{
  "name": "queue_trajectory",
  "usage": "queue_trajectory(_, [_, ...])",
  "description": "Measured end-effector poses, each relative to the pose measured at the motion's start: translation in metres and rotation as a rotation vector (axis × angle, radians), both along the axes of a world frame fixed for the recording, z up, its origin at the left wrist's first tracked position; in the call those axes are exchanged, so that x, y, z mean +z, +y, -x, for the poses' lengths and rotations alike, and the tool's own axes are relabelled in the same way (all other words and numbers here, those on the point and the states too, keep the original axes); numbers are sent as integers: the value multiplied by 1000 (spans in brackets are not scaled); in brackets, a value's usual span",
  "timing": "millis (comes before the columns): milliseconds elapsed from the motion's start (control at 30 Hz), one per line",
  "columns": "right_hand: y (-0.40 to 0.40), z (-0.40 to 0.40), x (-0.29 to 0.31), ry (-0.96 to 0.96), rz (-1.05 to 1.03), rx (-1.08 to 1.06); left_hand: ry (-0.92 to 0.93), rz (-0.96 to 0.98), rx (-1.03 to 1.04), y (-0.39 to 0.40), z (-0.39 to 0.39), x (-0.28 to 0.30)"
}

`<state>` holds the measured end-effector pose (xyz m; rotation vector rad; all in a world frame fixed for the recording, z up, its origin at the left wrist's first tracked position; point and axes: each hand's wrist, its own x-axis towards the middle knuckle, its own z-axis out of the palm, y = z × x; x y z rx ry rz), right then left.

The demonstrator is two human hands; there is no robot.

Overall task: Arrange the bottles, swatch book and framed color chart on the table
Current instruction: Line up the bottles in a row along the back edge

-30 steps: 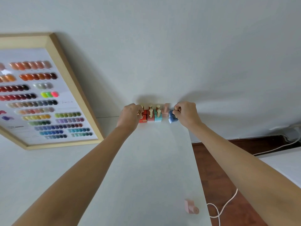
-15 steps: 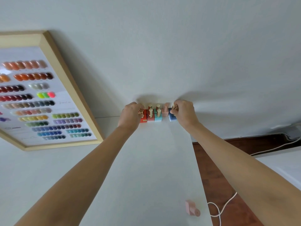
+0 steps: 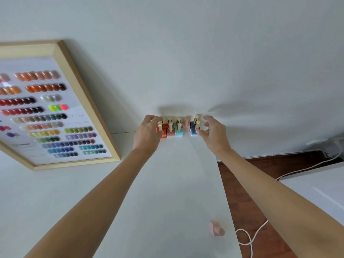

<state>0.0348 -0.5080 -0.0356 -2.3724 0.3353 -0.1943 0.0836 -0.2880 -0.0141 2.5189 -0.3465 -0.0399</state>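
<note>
Table [image 3: 176, 183], white, meets a pale wall; both hands [image 3: 147, 135] [image 3: 214, 135] flank the bottles [image 3: 175, 128], fingers seemingly loose, gripping nothing.

I see a plain pale wall [image 3: 186, 43] filling the upper half of my view, lit softly and evenly. Below it a white table [image 3: 167, 192] runs back to meet the wall. To the right lies dark reddish wooden floor [image 3: 247, 192], with a white cable [image 3: 247, 237] looped across it. At the far right edge stands what may be another white surface [image 3: 316, 185].
</note>
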Motion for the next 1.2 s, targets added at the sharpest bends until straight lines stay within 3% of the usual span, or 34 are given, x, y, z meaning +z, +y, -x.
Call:
queue_trajectory(100, [-4, 42, -12, 26, 53, 59, -14, 51, -79, -3, 40, 5])
queue_trajectory(233, [-2, 116, -51, 134, 129, 141, 152, 170, -317, -11, 123, -2])
queue_trajectory(367, [1, 159, -86, 206, 226, 134, 390, 157, -554, -25, 201, -17])
queue_trajectory(500, [11, 172, -98, 219, 185, 77, 458, 102, -667, -41, 240, -25])
queue_trajectory(633, [15, 179, -106, 212, 219, 13, 422, 91, -619, -50, 248, -27])
queue_trajectory(767, [13, 177, -112, 194, 343, 92, 386, 107, -588, -48, 248, -33])
queue_trajectory(967, [10, 173, -117, 177, 372, 183, 365, 273, -509, -29, 232, -28])
queue_trajectory(1200, [11, 173, -117, 161, 365, 184, 84, 360, -358, -25, 141, -7])
